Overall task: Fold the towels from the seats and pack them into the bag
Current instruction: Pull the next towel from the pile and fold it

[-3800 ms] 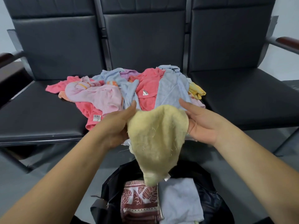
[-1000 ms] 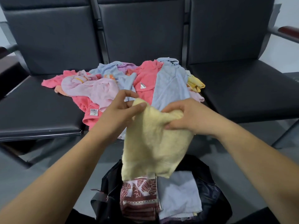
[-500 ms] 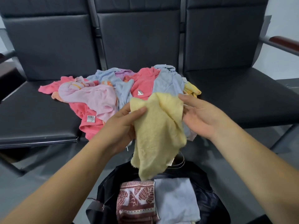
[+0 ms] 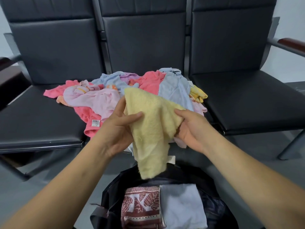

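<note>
A pale yellow towel (image 4: pixel 151 129) hangs in the air between my hands, above the open black bag (image 4: pixel 112 187). My left hand (image 4: pixel 118 128) pinches its upper left edge, thumb on the front. My right hand (image 4: pixel 191 128) grips its right edge. The towel's lower corner dangles just over the bag's mouth. Inside the bag lie a folded maroon leaf-patterned towel (image 4: pixel 140 207) and a folded light blue towel (image 4: pixel 181 204). A heap of unfolded towels (image 4: pixel 105 100) in pink, coral, light blue and yellow covers the middle seat behind my hands.
Three joined black padded seats (image 4: pixel 247 103) stand in a row with backrests behind. A wooden-topped armrest (image 4: pixel 292 43) juts out at the far right. Grey floor (image 4: pixel 33 192) surrounds the bag on the left.
The yellow towel has been spread wider between my hands, and my right hand has closed on its right edge. My view has shifted slightly.
</note>
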Action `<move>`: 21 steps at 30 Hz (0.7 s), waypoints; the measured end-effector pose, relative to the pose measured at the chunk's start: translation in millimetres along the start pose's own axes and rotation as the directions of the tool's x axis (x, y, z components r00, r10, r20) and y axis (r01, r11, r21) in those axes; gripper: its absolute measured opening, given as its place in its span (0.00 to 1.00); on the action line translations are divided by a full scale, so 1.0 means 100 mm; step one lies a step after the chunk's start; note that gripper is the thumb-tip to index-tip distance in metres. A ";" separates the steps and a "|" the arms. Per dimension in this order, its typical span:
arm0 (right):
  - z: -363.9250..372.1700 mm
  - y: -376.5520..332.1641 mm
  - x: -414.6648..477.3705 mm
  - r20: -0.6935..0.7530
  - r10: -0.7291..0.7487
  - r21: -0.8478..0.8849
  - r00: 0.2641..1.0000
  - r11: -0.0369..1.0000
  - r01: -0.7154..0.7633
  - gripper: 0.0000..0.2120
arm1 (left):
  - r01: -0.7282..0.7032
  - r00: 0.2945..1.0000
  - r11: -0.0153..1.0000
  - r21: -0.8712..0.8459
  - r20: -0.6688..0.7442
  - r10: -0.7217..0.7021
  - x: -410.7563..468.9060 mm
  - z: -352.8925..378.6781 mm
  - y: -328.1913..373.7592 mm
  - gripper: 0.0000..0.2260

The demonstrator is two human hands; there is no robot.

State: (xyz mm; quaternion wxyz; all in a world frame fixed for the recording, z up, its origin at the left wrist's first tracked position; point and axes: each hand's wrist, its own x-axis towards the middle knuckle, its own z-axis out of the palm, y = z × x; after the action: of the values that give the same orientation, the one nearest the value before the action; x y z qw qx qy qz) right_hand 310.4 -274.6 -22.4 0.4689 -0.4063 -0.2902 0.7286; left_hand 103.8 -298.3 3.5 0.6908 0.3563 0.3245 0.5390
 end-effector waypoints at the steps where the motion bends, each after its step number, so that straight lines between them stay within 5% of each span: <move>1: 0.01 -0.03 -0.01 -0.034 0.014 0.006 0.999 1.000 -0.014 0.16 | -0.001 1.000 1.000 -0.002 0.014 0.001 0.01 -0.01 0.01 0.30; 3: -0.02 -0.11 -0.05 -0.047 0.053 0.002 0.997 0.999 -0.053 0.15 | 0.012 1.000 0.999 -0.031 0.016 -0.011 0.02 -0.01 0.03 0.30; 7: -0.12 -0.23 -0.13 0.250 0.113 0.061 0.962 0.989 -0.132 0.17 | 0.037 0.997 0.990 -0.137 -0.069 -0.046 0.04 -0.04 0.05 0.23; 11: -0.12 -0.20 -0.15 0.314 0.201 -0.168 0.928 0.974 -0.154 0.22 | 0.059 0.992 0.987 -0.147 -0.098 -0.074 0.05 -0.09 0.05 0.19; 13: -0.11 -0.19 -0.14 0.241 0.125 -0.216 0.963 0.974 -0.073 0.23 | 0.084 0.986 0.996 -0.035 -0.139 -0.088 0.06 -0.11 0.04 0.15; 15: -0.13 -0.20 -0.11 0.155 -0.001 -0.206 0.988 0.978 0.033 0.23 | 0.054 0.982 0.965 0.256 -0.187 -0.006 0.07 -0.19 0.05 0.11; 18: -0.15 -0.23 -0.12 0.092 -0.101 -0.250 0.991 0.961 0.121 0.16 | -0.020 0.980 0.659 0.752 -0.116 0.162 0.04 -0.31 0.06 0.07; 19: -0.15 -0.24 -0.13 0.063 -0.113 -0.266 0.992 0.956 0.126 0.14 | -0.014 0.982 0.619 0.785 -0.107 0.158 0.04 -0.31 0.06 0.08; 21: -0.16 -0.25 -0.12 -0.003 -0.111 -0.240 0.994 0.965 0.107 0.13 | 0.026 0.984 0.696 0.718 -0.140 0.108 0.04 -0.30 0.04 0.12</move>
State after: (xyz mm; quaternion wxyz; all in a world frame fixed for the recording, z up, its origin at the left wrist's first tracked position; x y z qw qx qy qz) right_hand 338.2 -275.4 -6.6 0.4582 -0.4495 -0.3940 0.6579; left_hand 77.2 -289.6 -9.7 0.4549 0.5566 0.5586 0.4138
